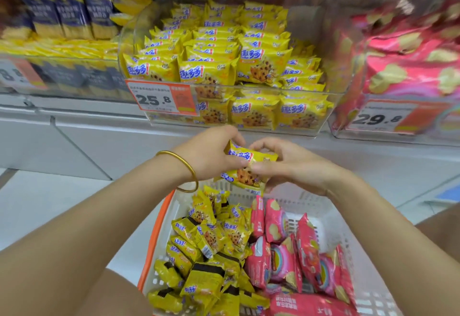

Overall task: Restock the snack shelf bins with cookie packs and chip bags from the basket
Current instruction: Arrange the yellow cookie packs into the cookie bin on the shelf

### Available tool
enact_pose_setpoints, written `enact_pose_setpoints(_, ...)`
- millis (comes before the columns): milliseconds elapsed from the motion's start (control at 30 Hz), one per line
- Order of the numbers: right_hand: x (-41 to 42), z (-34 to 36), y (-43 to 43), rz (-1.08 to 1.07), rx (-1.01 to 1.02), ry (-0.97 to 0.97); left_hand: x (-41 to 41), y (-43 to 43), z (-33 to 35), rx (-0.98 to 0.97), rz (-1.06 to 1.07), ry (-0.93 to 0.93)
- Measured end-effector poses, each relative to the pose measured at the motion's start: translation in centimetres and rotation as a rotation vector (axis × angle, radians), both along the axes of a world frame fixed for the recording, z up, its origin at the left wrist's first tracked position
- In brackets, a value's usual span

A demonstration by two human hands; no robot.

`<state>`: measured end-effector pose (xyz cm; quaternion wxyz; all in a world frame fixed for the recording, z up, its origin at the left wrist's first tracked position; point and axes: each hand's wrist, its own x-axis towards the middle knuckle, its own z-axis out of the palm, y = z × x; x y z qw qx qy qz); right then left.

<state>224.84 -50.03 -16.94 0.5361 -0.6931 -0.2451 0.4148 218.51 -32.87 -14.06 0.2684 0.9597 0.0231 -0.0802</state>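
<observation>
1. left hand [211, 156] is gripping the cookie pack [249, 169] at its left edge, fingers curled.
2. right hand [295, 166] is pinching the same pack's right side, above the basket [179, 206] and below the cookie bin [249, 87].
3. chip bags [286, 253] are lying in the basket's right half.

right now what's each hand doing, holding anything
Left hand: grips the yellow cookie pack by its left edge.
Right hand: pinches the same pack from the right.
</observation>
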Motion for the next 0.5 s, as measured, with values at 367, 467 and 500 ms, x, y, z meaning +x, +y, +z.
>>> enact_pose_setpoints(367,5.2,10.8,1.0,-0.48,-0.097,-1.127,2.2,0.3,5.5,-0.144,0.242,-0.748)
enact_pose_setpoints(467,6.6,9.8,2.6,-0.416,-0.253,-1.175,2.9,0.8,4.5,0.066,0.207,-0.681)
enact_pose_setpoints(500,6.7,9.4,3.0,-0.411,-0.265,-1.189,3.1,0.9,4.2,0.131,0.192,-0.67)
